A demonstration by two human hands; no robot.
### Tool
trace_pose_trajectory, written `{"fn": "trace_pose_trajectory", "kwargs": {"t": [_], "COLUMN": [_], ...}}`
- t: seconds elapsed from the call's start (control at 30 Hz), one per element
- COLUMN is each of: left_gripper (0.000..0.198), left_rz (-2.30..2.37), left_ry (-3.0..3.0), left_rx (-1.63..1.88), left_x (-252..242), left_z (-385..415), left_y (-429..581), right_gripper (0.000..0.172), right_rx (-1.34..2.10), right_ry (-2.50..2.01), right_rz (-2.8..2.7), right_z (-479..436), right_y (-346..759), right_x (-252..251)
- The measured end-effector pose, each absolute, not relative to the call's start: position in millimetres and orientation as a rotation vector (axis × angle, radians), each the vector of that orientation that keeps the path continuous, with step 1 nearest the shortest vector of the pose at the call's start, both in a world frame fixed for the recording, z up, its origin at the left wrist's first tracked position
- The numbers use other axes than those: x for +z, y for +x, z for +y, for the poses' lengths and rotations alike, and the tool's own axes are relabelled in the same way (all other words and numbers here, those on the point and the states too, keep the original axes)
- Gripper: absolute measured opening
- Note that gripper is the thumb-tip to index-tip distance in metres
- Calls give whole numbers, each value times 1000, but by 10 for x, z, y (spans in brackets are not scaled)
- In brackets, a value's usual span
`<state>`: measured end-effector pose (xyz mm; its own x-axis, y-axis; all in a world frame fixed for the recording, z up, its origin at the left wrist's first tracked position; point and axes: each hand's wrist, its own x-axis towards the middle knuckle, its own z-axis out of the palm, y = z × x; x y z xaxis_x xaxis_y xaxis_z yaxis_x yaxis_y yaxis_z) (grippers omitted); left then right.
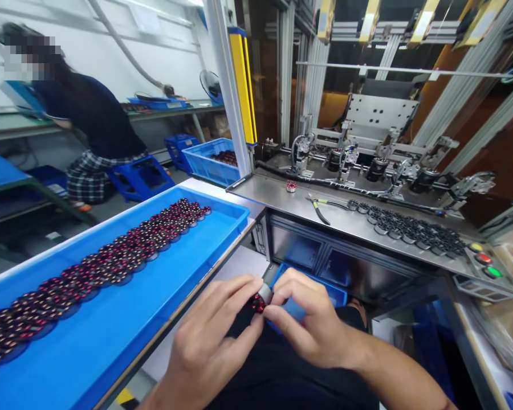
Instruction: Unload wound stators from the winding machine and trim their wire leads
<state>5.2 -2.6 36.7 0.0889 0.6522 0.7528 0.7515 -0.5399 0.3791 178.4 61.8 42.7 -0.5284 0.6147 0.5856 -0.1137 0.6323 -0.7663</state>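
Between the fingertips of my left hand (220, 324) and my right hand (310, 316) is a small motor stator (260, 300), with red windings and a grey metal ring. Both hands pinch it above my lap, the left from one side and the right from the other. Fingers hide part of it. To the left, a long blue tray (162, 290) holds rows of similar dark stators with red and copper windings (123, 245). A single red-wound stator (291, 186) sits on the metal bench ahead.
Green-handled pliers (318, 208) and many black unwound cores (414, 228) lie on the steel bench (277, 199). A winding machine (367, 154) stands behind. Red and green buttons (487, 265) are at right. A blue crate (205, 156) and a seated person (98, 119) are at left.
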Motion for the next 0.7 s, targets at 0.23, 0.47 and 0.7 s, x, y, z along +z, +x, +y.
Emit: {"fn": "trace_pose_trajectory", "kwargs": {"t": [0.23, 0.47, 0.7], "left_gripper": [47, 46, 47], "left_rz": [-1647, -1852, -1934], "left_ry": [-2351, -2250, -2157], "left_rx": [-1728, -2169, -2289], "left_x": [288, 210, 160], "left_z": [-67, -131, -118], "left_y": [-17, 85, 226], "right_gripper": [32, 26, 24], "right_rx": [1789, 1550, 1160], "right_ry": [-642, -691, -347], "right_rz": [-1651, -1509, -1518], "right_z": [841, 806, 501], "right_y": [1898, 1953, 1747], "right_x": [487, 80, -23]}}
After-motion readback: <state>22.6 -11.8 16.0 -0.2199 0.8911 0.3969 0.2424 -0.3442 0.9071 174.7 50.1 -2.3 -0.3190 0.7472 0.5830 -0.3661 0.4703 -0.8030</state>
